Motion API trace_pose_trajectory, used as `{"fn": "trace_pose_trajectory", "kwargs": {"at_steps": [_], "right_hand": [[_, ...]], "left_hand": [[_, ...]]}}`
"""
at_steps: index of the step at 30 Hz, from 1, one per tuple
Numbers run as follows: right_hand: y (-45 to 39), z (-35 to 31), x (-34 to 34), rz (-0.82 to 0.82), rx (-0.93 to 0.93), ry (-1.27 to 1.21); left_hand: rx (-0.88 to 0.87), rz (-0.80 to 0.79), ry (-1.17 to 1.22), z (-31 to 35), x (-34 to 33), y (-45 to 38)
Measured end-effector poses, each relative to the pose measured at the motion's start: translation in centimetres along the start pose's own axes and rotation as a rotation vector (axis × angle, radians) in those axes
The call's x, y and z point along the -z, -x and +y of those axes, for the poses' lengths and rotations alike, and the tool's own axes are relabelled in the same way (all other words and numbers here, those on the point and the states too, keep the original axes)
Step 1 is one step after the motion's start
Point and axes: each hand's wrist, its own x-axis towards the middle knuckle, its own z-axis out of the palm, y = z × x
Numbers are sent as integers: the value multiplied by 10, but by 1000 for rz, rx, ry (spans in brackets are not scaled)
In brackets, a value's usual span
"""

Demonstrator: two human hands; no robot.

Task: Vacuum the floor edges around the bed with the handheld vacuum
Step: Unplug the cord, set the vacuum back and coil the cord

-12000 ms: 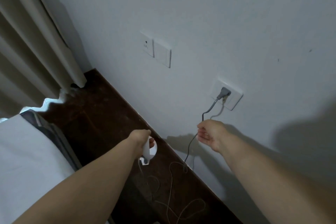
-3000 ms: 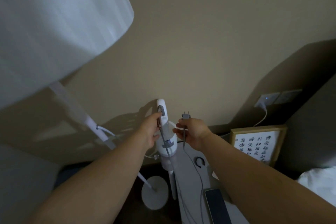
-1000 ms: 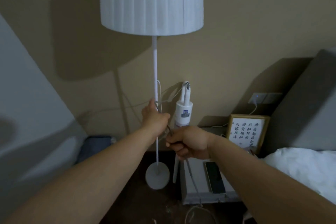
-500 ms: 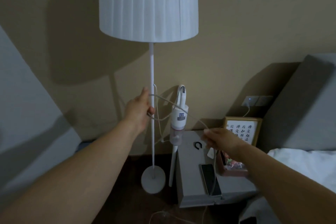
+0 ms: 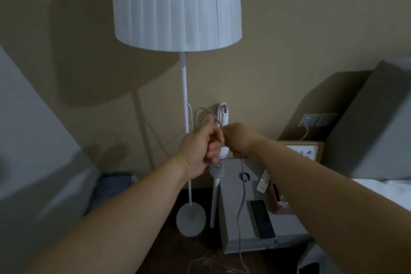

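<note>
Low in the frame, slack grey cord point(image 5: 240, 211) trails off the floor and climbs past the front of the grey nightstand point(image 5: 233, 207), where a phone point(image 5: 261, 219) lies. At centre the two hands meet — the left hand point(image 5: 201, 149) curled round a loop of that cord, the right hand point(image 5: 239, 139) closed on the strand beside it. Just behind them the white handheld vacuum point(image 5: 223, 115) stands upright against the tan wall, between the nightstand and the floor lamp point(image 5: 176, 4) — its shade fills the upper middle.
</note>
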Motion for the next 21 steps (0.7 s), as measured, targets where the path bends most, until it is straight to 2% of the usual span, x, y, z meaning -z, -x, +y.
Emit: {"fn": "trace_pose_trajectory", "kwargs": {"at_steps": [3, 6, 9, 11, 13, 15, 18, 21], "right_hand": [[16, 32, -15, -146, -71, -35], [35, 79, -34, -284, -128, 27], [52, 115, -39, -313, -243, 37], [56, 123, -36, -252, -263, 25], [52, 113, -32, -127, -152, 214], [48, 82, -32, -20, 16, 266], [45, 24, -36, -71, 249, 502], [45, -13, -34, -123, 392, 666]], "left_hand": [[-99, 95, 203, 11, 12, -1], [-212, 274, 275, 26, 22, -1], [-313, 434, 336, 46, 43, -1], [-312, 441, 341, 54, 57, 2], [-216, 390, 279, 47, 60, 5], [-103, 315, 179, 28, 48, 7], [-79, 201, -25, 0, 26, 6], [-94, 203, -282, -7, 15, 3]]}}
